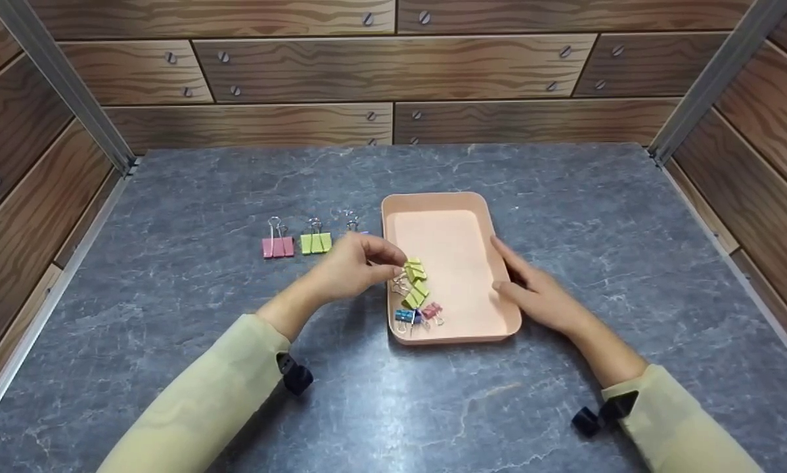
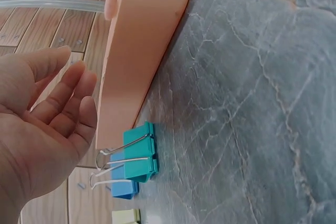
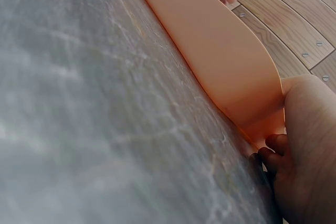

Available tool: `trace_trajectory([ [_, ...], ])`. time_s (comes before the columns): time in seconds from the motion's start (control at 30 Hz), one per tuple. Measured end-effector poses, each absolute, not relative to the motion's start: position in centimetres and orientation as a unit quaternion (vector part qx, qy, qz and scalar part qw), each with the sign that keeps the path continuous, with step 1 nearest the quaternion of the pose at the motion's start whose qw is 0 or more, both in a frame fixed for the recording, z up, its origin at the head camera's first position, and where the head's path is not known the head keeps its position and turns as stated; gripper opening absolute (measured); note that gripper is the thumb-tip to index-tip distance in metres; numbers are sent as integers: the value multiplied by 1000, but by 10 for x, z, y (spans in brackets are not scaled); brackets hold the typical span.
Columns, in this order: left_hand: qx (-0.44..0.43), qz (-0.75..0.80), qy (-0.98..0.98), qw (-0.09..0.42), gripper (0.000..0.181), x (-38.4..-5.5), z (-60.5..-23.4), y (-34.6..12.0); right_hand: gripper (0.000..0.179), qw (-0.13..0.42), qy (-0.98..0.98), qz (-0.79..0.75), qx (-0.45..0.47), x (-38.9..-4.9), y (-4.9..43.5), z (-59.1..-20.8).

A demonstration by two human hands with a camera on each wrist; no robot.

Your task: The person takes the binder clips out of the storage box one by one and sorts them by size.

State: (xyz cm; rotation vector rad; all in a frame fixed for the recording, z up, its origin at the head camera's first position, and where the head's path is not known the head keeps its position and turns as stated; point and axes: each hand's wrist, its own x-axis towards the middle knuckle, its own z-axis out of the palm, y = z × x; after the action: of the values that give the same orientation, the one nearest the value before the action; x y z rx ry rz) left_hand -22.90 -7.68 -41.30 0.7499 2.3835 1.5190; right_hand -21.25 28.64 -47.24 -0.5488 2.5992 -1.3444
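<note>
A peach tray (image 1: 456,263) lies on the table with several small binder clips (image 1: 416,294) in its left part: yellow-green, blue and pink ones. My left hand (image 1: 351,266) hangs over the tray's left rim, fingers loosely bent, fingertips right beside a yellow-green clip (image 1: 416,269). No clip shows between thumb and fingers in the left wrist view. On the tray's right side, my right hand (image 1: 541,295) holds the edge, its thumb at the rim and some fingers curled low against the side in the right wrist view.
Larger binder clips stand in a row left of the tray: a pink one (image 1: 278,247), a yellow-green one (image 1: 316,243), a blue one (image 2: 124,188) and a teal one (image 2: 139,153). My left hand partly hides the row. Wood-patterned walls (image 1: 393,69) enclose the marbled table (image 1: 203,190).
</note>
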Motion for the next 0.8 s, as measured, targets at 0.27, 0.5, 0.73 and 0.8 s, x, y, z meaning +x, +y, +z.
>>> trace_trajectory([
  [0.27, 255, 501, 818, 120, 18, -230, -417, -75, 72, 83, 867, -454, -185, -212, 285, -471],
  [0.5, 287, 459, 833, 116, 19, -235, -418, -74, 73, 75, 871, -446, -189, -213, 286, -471],
  [0.73, 319, 431, 833, 136, 23, -239, -418, -73, 73, 73, 873, -442, -193, -213, 286, -472],
  [0.8, 323, 424, 834, 143, 24, -240, -418, -73, 72, 74, 872, -443, -194, -213, 286, -472],
])
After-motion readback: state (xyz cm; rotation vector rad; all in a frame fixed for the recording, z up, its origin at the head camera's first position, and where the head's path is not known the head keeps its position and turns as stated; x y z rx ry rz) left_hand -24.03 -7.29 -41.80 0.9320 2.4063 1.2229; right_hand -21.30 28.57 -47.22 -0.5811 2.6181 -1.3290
